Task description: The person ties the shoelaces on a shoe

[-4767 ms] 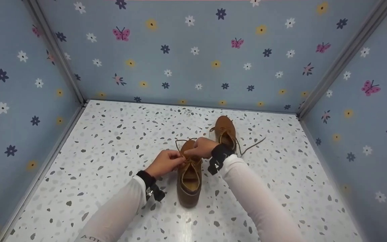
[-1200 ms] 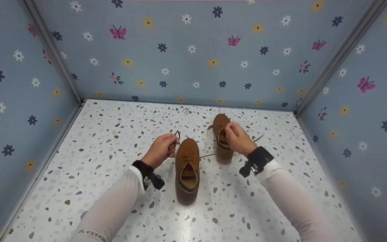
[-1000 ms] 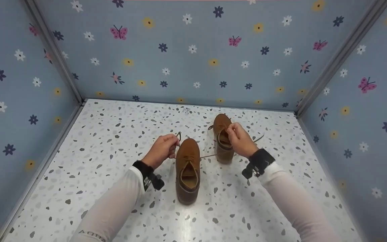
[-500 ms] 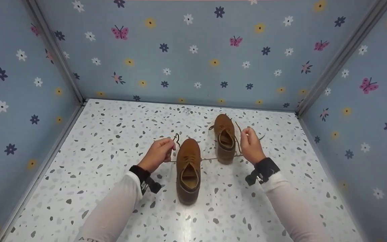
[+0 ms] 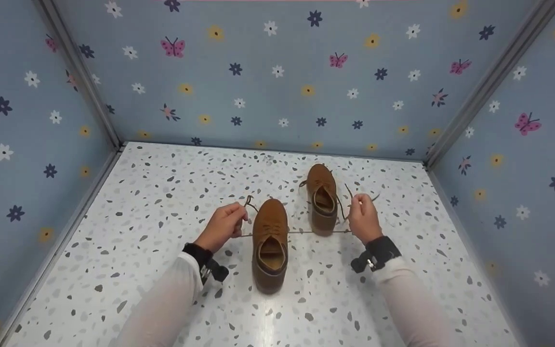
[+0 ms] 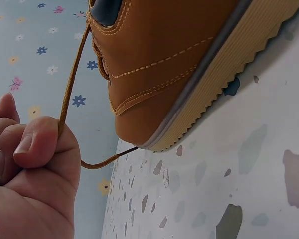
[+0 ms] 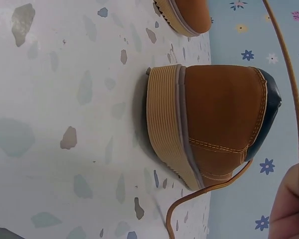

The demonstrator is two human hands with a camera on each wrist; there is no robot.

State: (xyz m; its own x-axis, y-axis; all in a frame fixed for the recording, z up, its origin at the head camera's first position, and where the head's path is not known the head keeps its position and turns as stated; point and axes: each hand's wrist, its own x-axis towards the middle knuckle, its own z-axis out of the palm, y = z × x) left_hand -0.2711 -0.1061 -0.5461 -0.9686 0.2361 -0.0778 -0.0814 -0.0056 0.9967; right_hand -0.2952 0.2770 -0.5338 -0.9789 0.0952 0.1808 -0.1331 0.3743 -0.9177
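Note:
Two brown lace-up shoes stand on the floor: the nearer shoe between the hands, the farther shoe up and to its right. Left of the nearer shoe, the left hand pinches one end of its shoelace, which bends over the curled finger and leaves a short loose tail. The right hand, right of the farther shoe, grips the other end of that shoelace, with a tip sticking up. The lace runs nearly straight from the nearer shoe, past the farther shoe's heel.
Pale speckled flooring lies around the shoes. Blue flower-and-butterfly panels enclose it at the back and both sides. The farther shoe's own loose lace trails down to the floor. Each wrist wears a black strap with a small camera.
Earlier both hands met at the nearer shoe's laces. They have since moved apart, and over the last second the right hand has shifted right and down, the left hand slightly left, drawing the lace straighter.

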